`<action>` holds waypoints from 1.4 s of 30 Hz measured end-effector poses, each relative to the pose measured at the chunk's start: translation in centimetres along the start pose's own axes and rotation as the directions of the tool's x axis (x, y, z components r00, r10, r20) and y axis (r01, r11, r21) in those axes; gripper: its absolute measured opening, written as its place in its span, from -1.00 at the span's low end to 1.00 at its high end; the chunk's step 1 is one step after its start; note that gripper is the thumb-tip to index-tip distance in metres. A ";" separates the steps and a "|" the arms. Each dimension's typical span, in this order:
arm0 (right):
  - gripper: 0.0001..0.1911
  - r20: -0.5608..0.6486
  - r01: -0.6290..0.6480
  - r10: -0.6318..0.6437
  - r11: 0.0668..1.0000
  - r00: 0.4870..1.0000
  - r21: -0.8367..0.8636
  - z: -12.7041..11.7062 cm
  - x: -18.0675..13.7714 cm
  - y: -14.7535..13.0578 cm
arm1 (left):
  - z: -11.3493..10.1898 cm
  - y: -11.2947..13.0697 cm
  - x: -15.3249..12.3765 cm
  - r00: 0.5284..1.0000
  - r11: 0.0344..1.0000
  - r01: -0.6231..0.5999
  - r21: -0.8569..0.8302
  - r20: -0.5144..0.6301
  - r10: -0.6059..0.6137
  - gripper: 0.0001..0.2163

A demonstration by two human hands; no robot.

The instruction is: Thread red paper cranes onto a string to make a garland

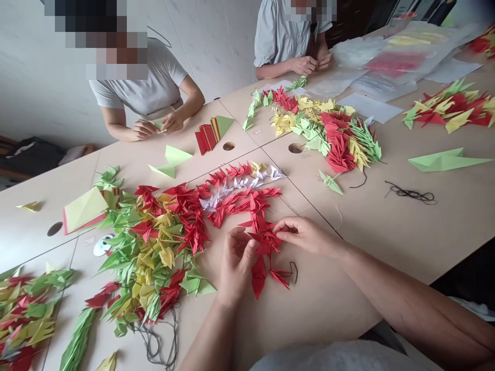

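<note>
In the head view, a string of folded red paper cranes [263,242] lies on the table in front of me. My right hand [299,234] pinches a red crane at its right side between thumb and fingers. On the other side, my left hand [236,265] curls its fingers and thumb against the red cranes, partly hiding its grip. Below my hands hang two loose-lying red cranes with a black cord end [294,272]. Just beyond runs a row of white cranes [235,188] between red ones.
A heap of green, yellow and red cranes [154,257] spreads at the left, with black cord [158,340] below. More strung cranes [336,136] lie at the back right. Two people sit across, their hands [168,122] busy with paper. Plastic bags [402,62] fill the far corner.
</note>
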State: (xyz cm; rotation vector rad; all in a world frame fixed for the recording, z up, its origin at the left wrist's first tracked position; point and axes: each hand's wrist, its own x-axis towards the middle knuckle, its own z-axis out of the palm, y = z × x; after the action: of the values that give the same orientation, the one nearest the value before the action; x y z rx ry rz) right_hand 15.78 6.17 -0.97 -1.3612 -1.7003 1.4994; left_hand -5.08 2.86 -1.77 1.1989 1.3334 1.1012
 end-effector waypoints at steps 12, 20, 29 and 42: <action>-0.48 -0.531 0.150 -0.351 0.911 0.772 -0.384 -10.5 1.5 -5.7 | -0.3 -0.3 0.3 0.993 0.999 0.040 0.009 0.112 -0.041 -0.65; -0.81 0.069 0.269 -0.265 0.875 0.962 -0.403 -1.1 -6.2 -2.2 | -0.7 1.6 0.5 0.966 0.987 0.117 0.111 0.219 -0.139 -0.64; -0.78 -0.092 0.322 -0.434 0.778 0.896 -0.539 4.1 -7.4 2.1 | -2.2 0.4 -4.9 0.934 0.842 -0.213 0.496 0.357 0.026 -0.56; -0.78 -0.120 0.190 -0.286 0.842 0.951 -0.504 4.1 -6.6 0.7 | -1.0 1.5 -6.1 0.919 0.702 -0.358 0.615 0.364 0.150 -0.61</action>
State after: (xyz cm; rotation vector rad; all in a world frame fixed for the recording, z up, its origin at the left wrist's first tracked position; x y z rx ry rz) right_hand 15.05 -1.57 -1.17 -1.4064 -2.1157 0.7938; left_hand -5.82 -3.06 0.36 2.0585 1.3989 0.5696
